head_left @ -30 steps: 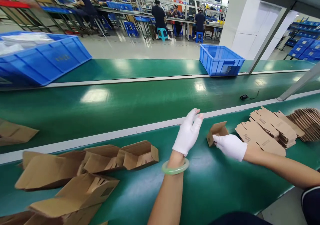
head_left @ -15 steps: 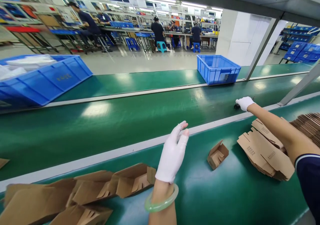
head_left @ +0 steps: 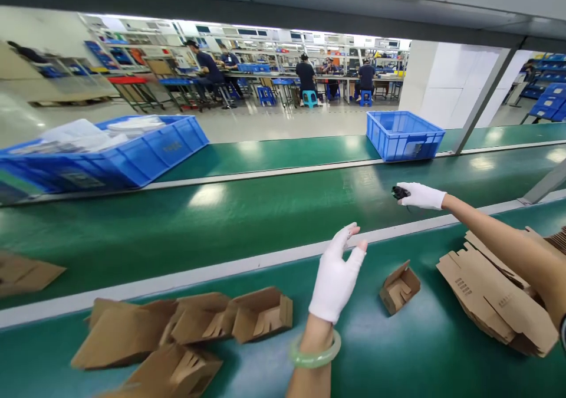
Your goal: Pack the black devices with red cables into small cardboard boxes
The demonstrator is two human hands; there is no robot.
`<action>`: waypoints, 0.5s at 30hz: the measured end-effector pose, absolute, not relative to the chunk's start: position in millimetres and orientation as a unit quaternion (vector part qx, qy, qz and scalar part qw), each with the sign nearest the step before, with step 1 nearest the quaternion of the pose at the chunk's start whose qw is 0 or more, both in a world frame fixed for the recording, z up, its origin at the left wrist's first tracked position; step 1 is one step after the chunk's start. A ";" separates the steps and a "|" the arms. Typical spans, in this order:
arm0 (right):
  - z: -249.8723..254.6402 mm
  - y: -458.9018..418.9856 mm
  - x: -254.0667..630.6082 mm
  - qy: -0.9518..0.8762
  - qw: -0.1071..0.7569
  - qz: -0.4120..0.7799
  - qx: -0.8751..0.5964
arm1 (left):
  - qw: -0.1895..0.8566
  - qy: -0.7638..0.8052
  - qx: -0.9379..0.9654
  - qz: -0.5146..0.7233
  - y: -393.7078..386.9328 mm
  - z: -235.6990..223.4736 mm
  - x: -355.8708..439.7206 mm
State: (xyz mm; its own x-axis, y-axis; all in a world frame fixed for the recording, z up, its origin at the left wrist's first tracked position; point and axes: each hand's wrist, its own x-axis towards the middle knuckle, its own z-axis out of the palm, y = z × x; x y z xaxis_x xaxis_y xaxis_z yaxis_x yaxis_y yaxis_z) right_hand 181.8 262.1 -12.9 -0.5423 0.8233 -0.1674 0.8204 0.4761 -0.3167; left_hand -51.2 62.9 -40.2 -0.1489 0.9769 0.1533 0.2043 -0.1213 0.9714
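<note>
Head view: the right hand (head_left: 420,196) reaches across the green belt (head_left: 247,209), fingers pinching a small black device (head_left: 399,192). The left hand (head_left: 336,277) hovers spread and empty over the bench (head_left: 398,351), near a half-folded carton (head_left: 399,287).

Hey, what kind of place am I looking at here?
Most likely a factory packing line. Long green conveyor belts run across the view, folded cardboard boxes and flat blanks lie beside the gloved left hand, blue plastic crates sit nearby, and other workers sit at benches behind.
</note>
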 end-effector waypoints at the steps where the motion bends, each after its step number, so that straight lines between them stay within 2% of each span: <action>1: -2.3 246.5 166.3 -0.873 0.017 0.243 -0.423 | 0.360 0.543 0.538 0.535 61.9 -39.6 -47.0; 4: 25.8 196.1 122.7 -0.842 0.044 0.493 -0.214 | 0.346 0.511 0.524 0.588 55.3 -31.1 -39.3; 8: 38.1 146.6 81.6 -0.745 0.037 0.661 -0.084 | 0.395 0.435 0.481 0.651 38.7 -10.5 -48.7; 12: 27.1 118.7 61.1 -0.638 0.079 0.759 -0.105 | 0.421 0.384 0.460 0.681 23.3 2.4 -68.4; 15: 24.6 97.2 62.0 -0.633 0.080 0.747 -0.188 | 0.400 0.376 0.446 0.707 19.4 2.1 -79.3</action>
